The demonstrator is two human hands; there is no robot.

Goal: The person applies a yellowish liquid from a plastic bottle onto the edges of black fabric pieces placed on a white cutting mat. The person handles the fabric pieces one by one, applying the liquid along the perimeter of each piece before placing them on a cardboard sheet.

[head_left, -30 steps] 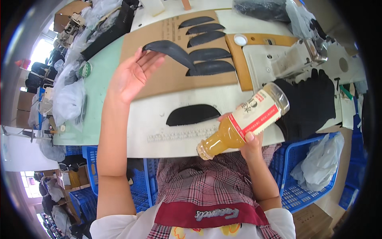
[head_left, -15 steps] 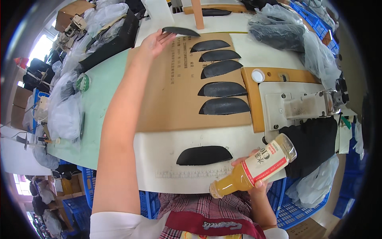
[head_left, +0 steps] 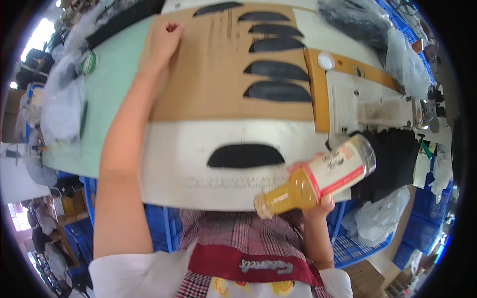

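Observation:
My right hand [head_left: 319,207] is wrapped round a clear bottle [head_left: 318,177] of yellow liquid with a red-and-white label. It is tilted, its narrow neck pointing down to the left above the table's near edge. My left hand [head_left: 166,39] is over the left part of a brown cardboard sheet [head_left: 198,89], its fingers curled in and no object visible in them. A black curved piece [head_left: 217,8] lies on the far edge of the cardboard. Several similar black pieces [head_left: 276,70] form a column along its right side. Another black piece [head_left: 246,156] rests on the white table nearest me.
A sewing machine bed [head_left: 367,99] in a wooden frame [head_left: 319,107] stands at the right, with a white round cap [head_left: 326,61] on the frame. Black fabric [head_left: 392,164] lies beside it. Plastic-wrapped bundles [head_left: 353,25] sit far right; a green-and-white roll [head_left: 88,63] is at left.
My left hand has let go of the black piece at the cardboard's far edge and drawn back to the left, fingers curling. The view has tilted; my right hand still holds the bottle.

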